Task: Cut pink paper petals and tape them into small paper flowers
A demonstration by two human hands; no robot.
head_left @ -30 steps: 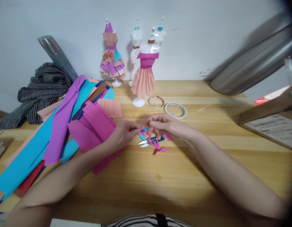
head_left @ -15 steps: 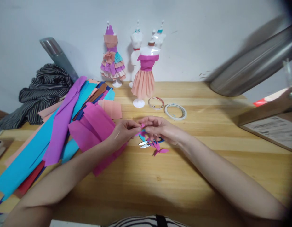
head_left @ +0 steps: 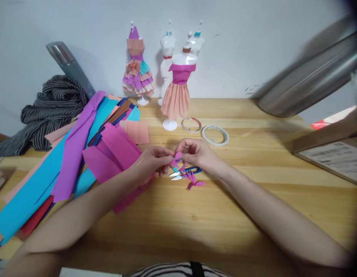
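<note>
Between my two hands is a small pink and blue crepe-paper piece, shaped like a bow or flower. My left hand pinches its left side with thumb and forefinger. The fingertips of my right hand close on its right side. Just below lie thread snips with blue handles, blades toward the left. Pink paper scraps rest on and beside the snips. A large pink crepe sheet spreads under and left of my left hand.
Crepe strips in purple, blue and other colours pile up at left, by a striped cloth. Several mannequins, one in a pink-and-peach dress, stand behind. Tape rolls, a steel flask and a cardboard box are rightward.
My right hand has turned and its fingers have drawn together, so more of the pink and blue piece shows. The snips' handles are now less covered.
</note>
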